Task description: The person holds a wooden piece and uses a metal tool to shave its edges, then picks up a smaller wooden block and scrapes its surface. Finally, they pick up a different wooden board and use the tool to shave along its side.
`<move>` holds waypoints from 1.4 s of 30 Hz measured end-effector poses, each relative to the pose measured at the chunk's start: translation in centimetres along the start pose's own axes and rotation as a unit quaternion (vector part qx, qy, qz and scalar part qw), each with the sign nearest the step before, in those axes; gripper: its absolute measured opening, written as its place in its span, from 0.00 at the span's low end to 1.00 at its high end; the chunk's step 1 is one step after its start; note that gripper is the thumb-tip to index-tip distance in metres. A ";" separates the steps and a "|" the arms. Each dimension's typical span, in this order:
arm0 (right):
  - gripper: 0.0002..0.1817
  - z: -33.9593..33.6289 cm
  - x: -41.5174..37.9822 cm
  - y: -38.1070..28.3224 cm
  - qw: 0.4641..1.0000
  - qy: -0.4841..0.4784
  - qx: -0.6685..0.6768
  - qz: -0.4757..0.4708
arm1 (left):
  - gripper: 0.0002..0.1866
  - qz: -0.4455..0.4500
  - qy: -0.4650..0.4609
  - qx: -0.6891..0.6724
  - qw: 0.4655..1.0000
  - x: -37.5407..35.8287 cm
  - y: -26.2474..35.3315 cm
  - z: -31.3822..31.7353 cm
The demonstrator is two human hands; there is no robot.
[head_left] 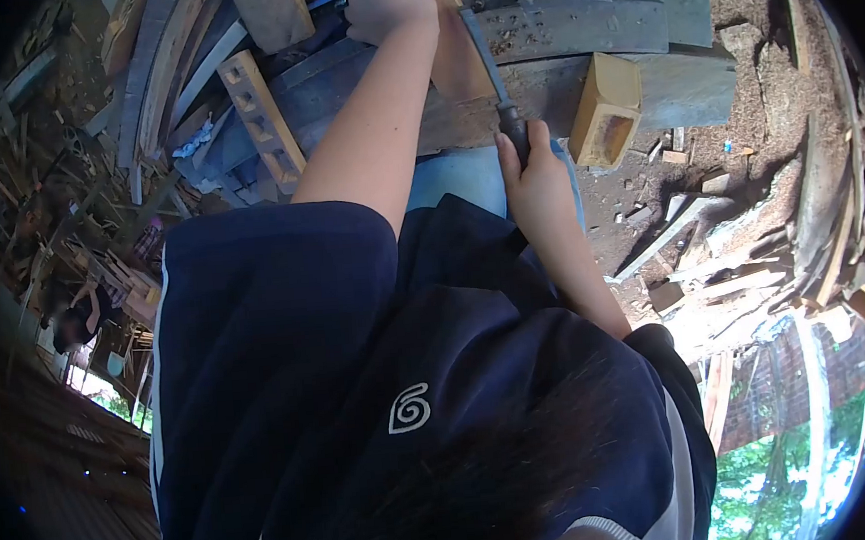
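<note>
Tan board (453,58) ahead: along its right edge runs the chisel (503,101), pointing forward, gripped in the right hand (538,174) off its near corner; the left hand (391,8) curls at its far left, its hold hidden from me.

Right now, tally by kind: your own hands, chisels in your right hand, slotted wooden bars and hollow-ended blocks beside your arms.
Left hand and right hand: 2
Chisel: 1
Slotted wooden bar: 1
Hollow-ended block: 1
Total: 5
</note>
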State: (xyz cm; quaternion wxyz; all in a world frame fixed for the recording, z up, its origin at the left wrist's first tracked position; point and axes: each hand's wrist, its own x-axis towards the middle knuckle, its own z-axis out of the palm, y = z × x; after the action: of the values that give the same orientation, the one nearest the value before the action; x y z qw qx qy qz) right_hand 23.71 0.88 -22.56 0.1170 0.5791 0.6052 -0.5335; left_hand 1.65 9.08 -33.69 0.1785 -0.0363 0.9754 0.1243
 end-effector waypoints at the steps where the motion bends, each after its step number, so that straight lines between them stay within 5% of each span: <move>1: 0.19 -0.1 0.0 0.3 1.000 0.005 -0.013 0.000 | 0.32 0.002 0.001 0.004 1.000 -0.1 0.1 -0.1; 18: 0.20 1.3 1.7 1.1 1.000 0.009 -0.021 0.007 | 0.33 0.030 0.009 0.005 0.999 0.0 -0.2 -0.1; 21: 0.20 0.1 1.4 -0.1 0.994 -0.035 0.100 -0.005 | 0.33 0.036 0.000 0.008 0.999 -0.3 -0.1 -0.1; 23: 0.21 -2.2 1.7 -2.5 0.923 -0.163 0.305 0.170 | 0.33 0.049 0.012 0.013 0.999 -0.3 -0.3 -0.4; 31: 0.20 -1.3 2.5 -1.5 0.998 -0.023 0.051 -0.031 | 0.32 0.009 -0.056 0.002 0.998 -0.7 0.7 -1.6; 37: 0.19 -1.5 2.3 -0.7 1.000 -0.012 -0.006 -0.012 | 0.32 0.033 -0.013 0.022 0.999 -0.5 0.7 -1.4; 40: 0.19 -1.6 2.7 -1.6 0.999 -0.007 -0.041 -0.024 | 0.29 -0.022 -0.116 0.026 0.993 -0.8 1.5 -2.5; 42: 0.19 -1.4 2.9 -2.2 0.997 -0.011 -0.075 -0.030 | 0.31 0.044 0.010 -0.013 0.999 -0.1 -0.5 0.1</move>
State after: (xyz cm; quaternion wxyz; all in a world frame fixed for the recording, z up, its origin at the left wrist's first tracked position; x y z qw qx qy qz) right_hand 21.68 4.16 -23.10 0.1506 0.5448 0.6591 -0.4961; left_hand 1.87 8.65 -33.86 0.1630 0.0029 0.9760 0.1447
